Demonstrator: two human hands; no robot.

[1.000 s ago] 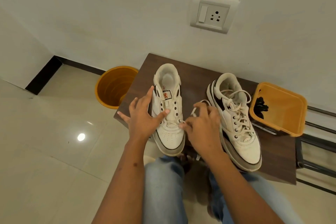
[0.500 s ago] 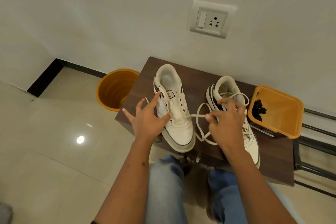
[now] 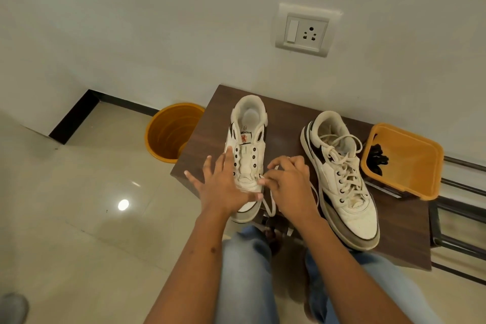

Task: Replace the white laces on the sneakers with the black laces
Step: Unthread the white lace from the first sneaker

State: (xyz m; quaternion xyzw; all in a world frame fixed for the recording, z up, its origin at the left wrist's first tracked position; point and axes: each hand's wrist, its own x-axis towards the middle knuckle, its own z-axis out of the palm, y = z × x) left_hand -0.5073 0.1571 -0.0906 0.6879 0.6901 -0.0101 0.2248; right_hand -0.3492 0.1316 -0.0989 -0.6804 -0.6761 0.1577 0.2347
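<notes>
Two white sneakers stand on a dark wooden table (image 3: 289,123). The left sneaker (image 3: 247,137) has most eyelets bare; only its lowest holes still carry the white lace (image 3: 271,205), which loops down past the table's front edge. My left hand (image 3: 223,187) rests spread on the toe and left side of that sneaker. My right hand (image 3: 289,184) pinches the white lace beside the lowest right eyelet. The right sneaker (image 3: 342,181) is fully laced in white. Black laces (image 3: 377,159) lie in an orange tray (image 3: 418,166) at the table's right end.
An orange bucket (image 3: 171,134) stands on the tiled floor left of the table. A switch and socket plate (image 3: 306,30) is on the wall above. A dark metal rack (image 3: 462,218) runs along the right. My knees in blue jeans (image 3: 244,265) are under the table's front edge.
My right hand, which had drawn the lace out to the right over the right sneaker, has come back to the left sneaker's lowest eyelets. The left hand slid down toward the toe.
</notes>
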